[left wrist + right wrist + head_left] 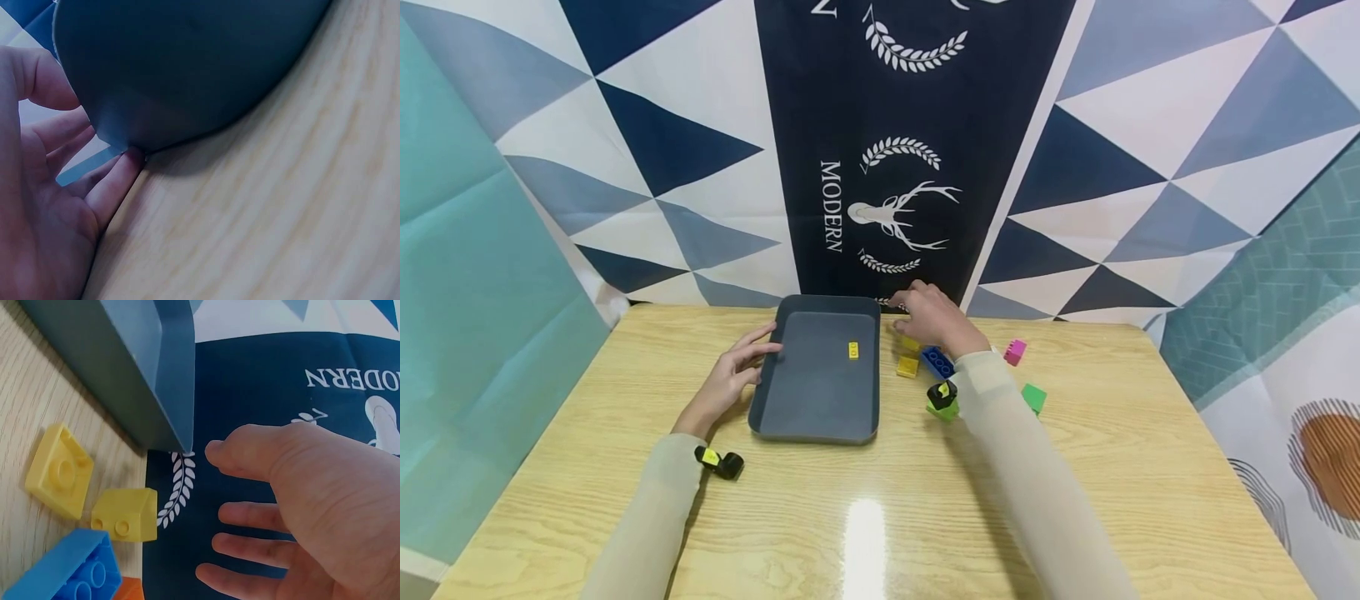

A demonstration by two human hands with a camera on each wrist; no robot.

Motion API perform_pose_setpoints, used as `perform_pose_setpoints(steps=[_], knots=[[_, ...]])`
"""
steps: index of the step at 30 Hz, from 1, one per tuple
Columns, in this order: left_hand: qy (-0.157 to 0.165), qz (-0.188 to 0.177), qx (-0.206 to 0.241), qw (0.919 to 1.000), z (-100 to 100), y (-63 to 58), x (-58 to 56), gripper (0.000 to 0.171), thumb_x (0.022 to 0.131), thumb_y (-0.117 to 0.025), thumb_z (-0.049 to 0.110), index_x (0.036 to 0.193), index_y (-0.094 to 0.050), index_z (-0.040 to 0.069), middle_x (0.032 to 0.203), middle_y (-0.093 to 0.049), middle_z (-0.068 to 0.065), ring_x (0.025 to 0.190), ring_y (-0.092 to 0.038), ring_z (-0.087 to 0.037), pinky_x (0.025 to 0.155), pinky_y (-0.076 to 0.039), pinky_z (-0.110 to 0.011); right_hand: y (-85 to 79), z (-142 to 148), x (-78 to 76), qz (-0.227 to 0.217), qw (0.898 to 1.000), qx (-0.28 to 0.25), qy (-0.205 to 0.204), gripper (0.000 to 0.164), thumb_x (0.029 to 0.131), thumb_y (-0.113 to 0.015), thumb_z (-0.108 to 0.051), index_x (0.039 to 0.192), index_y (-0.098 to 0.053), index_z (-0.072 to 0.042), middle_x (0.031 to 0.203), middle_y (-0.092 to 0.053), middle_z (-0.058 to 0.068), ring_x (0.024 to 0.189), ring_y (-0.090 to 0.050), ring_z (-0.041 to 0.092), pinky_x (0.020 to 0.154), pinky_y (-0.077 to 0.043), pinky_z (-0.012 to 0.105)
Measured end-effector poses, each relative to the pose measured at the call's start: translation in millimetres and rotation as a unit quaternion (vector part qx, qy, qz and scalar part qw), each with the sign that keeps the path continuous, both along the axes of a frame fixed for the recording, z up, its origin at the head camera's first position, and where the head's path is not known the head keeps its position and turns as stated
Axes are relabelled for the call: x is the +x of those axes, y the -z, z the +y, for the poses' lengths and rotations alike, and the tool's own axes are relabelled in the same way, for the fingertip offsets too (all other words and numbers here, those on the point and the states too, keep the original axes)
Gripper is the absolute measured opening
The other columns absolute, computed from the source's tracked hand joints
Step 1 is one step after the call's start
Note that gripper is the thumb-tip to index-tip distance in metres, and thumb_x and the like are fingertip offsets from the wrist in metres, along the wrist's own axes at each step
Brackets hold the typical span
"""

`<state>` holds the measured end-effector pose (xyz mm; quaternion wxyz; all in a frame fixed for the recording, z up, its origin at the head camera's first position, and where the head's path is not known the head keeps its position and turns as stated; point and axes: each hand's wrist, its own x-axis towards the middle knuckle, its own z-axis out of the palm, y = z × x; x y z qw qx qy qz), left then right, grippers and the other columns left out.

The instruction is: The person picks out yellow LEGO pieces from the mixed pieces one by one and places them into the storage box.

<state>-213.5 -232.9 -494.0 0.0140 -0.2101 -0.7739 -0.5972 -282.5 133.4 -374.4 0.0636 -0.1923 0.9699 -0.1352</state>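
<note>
A dark grey tray (812,400) lies on the table with one small yellow brick (853,350) inside. My left hand (730,379) rests against the tray's left side, fingers loosely extended at the rim; the left wrist view shows the thumb up by the rim and a fingertip low at the tray's base. Beyond the tray's right side, my right hand (936,321) hovers near the table's back edge. Its fingers are spread and hold nothing in the right wrist view. Closest to it are two yellow bricks (125,515) and a blue brick (72,565).
To the right lie a pink brick (1015,352), a green brick (1033,397) and a lime brick (943,410), the last partly behind the right wrist camera. An orange piece (129,589) peeks out beside the blue brick. Patterned cloth (895,125) hangs behind the table.
</note>
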Motion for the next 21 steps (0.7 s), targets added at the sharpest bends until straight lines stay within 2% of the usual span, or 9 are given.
perform_pose_setpoints(steps=[7,14,21], knots=[[0.001,0.001,0.004,1.0000,-0.7,0.2,0.0,0.049,0.100,-0.044,-0.017,0.145,-0.063,-0.018,0.182,-0.031,-0.031,0.169,-0.026,-0.054,0.114,-0.042,-0.005,1.6,4.0,-2.0,0.001,1.000,0.003,-0.001,0.047,0.108,-0.072,-0.023,0.153,-0.070,-0.009,0.153,-0.064,0.021,0.144,-0.058,0.043,0.131,-0.045,0.058],[0.001,-0.005,0.000,1.0000,-0.3,0.4,0.3,0.048,0.102,-0.045,-0.015,0.146,-0.064,-0.017,0.183,-0.032,-0.029,0.168,-0.029,-0.050,0.107,-0.045,-0.007,2.8,4.4,-3.9,-0.014,1.000,0.006,0.008,0.047,0.108,-0.073,-0.022,0.153,-0.071,-0.010,0.154,-0.063,0.021,0.145,-0.058,0.043,0.131,-0.044,0.058],[0.004,-0.003,0.008,1.0000,-0.1,1.0,-0.2,0.048,0.101,-0.044,-0.017,0.145,-0.063,-0.019,0.182,-0.031,-0.032,0.169,-0.026,-0.055,0.113,-0.042,-0.006,12.5,6.5,-7.5,-0.020,1.000,0.008,0.003,0.045,0.107,-0.073,-0.019,0.151,-0.071,-0.008,0.152,-0.063,0.023,0.128,-0.063,0.039,0.125,-0.051,0.058]])
